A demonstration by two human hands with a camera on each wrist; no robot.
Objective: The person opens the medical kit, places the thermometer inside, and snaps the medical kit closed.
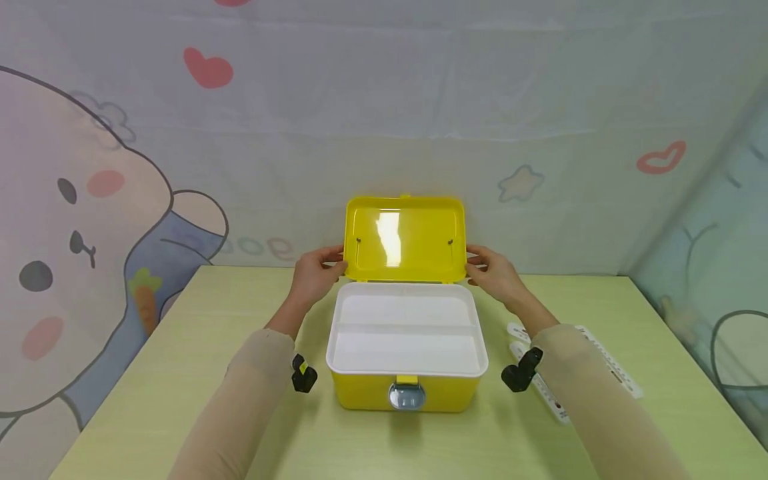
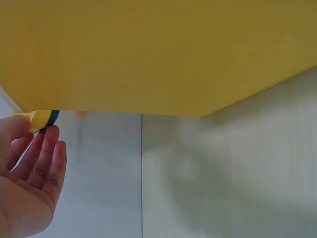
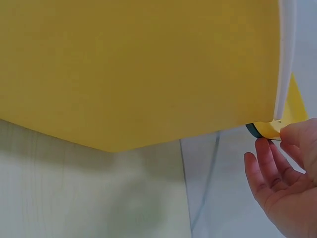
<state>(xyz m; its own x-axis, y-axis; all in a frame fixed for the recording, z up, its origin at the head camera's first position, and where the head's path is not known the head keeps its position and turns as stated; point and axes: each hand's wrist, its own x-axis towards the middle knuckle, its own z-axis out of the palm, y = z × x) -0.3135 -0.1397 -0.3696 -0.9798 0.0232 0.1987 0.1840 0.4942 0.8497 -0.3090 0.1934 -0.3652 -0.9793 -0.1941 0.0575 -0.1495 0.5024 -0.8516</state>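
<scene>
A yellow storage box (image 1: 360,393) stands on the table with its hinged lid (image 1: 420,243) raised upright at the back. A white tray (image 1: 405,329) with a low divider fills the top of the box, and a clear latch (image 1: 407,398) sits at its front. My left hand (image 1: 315,275) pinches the lid's left edge between thumb and fingers. On the opposite edge, my right hand (image 1: 497,275) pinches the lid in the same way. Both wrist views show the box's yellow side wall (image 2: 148,54) close up, with the thumb and fingertips on the lid's edge behind it.
Long white strips with small dark slots (image 1: 612,363) lie on the table to the right, partly under my right forearm. A printed cloth (image 1: 384,100) hangs right behind the table (image 1: 240,313) and the lid. Another cloth borders the right side.
</scene>
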